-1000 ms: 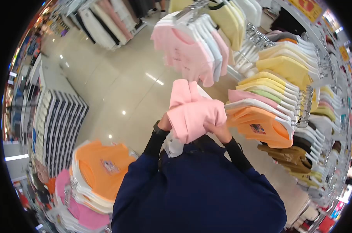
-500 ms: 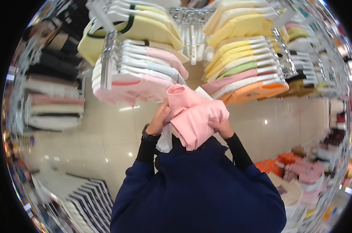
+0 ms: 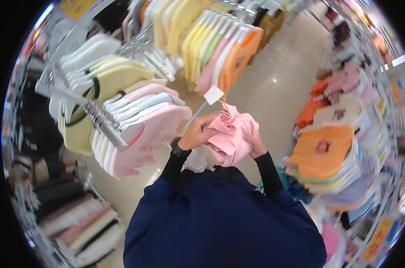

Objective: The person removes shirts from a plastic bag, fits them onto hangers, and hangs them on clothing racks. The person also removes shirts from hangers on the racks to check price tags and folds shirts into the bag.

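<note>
Between my hands is a bunched pink garment, loosely folded, with a gathered opening at its top. My left hand, with a dark watch at the wrist, grips the garment's left side, thumb on the cloth. My right hand clasps its right edge, some fingers hidden behind the fabric. Below my left hand hangs a whitish, thin-looking item; whether I hold it cannot be made out. Just beyond the garment is a white square piece near a slim metal rod.
Left of me, a metal rack carries pink, white and yellow tops on hangers. Ahead hang yellow, green and orange tops. On the right are an orange printed shirt and other stacked clothes. Glossy tiled floor lies between.
My view has turned right, so the racks ahead have swung left and the orange shirt display shows at right. The pink garment is more bunched, its opening now gathered; both hands still hold it.
</note>
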The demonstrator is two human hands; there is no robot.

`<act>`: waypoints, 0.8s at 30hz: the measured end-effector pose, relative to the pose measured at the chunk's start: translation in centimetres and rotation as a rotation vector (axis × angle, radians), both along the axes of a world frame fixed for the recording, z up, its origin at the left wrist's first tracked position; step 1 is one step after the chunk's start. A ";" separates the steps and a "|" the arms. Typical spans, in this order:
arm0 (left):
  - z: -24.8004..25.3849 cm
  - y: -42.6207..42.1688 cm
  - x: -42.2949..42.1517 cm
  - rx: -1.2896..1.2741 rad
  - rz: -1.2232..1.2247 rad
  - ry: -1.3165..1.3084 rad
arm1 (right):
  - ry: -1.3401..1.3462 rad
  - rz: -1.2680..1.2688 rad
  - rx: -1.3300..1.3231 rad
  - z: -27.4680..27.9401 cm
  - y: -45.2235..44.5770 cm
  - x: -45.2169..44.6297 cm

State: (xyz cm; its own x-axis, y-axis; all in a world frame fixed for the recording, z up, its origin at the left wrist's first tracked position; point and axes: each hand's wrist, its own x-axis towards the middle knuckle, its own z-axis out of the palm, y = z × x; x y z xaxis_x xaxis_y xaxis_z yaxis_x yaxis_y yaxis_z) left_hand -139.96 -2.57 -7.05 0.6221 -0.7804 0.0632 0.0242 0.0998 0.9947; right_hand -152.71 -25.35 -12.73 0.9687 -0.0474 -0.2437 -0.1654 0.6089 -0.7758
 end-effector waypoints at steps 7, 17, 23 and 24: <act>0.1 -0.9 -4.6 0.084 -0.347 -0.109 | 0.041 -0.123 0.382 -4.4 5.2 -9.1; -0.1 9.5 -11.1 -0.062 -0.367 0.026 | 0.099 -0.163 0.508 -6.4 16.4 -17.4; 1.9 15.9 -12.6 0.156 -0.201 0.198 | -0.103 -0.370 0.507 -8.7 18.7 -21.3; 2.3 17.1 -12.6 0.175 -0.228 0.099 | -0.151 -0.375 0.544 -9.1 19.0 -21.9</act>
